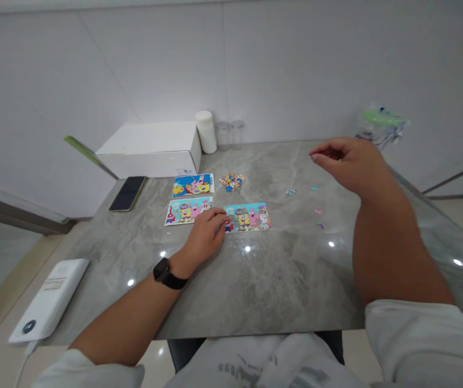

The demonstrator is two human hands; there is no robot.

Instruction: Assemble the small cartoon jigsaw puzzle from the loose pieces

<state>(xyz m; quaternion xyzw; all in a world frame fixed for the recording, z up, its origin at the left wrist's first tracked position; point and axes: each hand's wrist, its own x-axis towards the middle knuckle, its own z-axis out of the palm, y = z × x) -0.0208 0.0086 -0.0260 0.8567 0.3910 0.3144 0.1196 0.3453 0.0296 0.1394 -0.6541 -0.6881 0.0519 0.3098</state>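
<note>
Touching puzzle (251, 217) at centre of frame: left hand (206, 231) at its left edge, cannot tell if gripping; light, flat pressure likely keeps pieces aligned. Right hand (352, 164), upper right, fingertips together, contents unclear.

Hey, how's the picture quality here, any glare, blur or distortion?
In the head view, small white reflections dot the gray marbled table, though none lands on the puzzle by the left hand; in that same view, the plastic bag looks soft, the outer edges seem wide-angle stretched, and the piled puzzle pieces show little detail.
</note>
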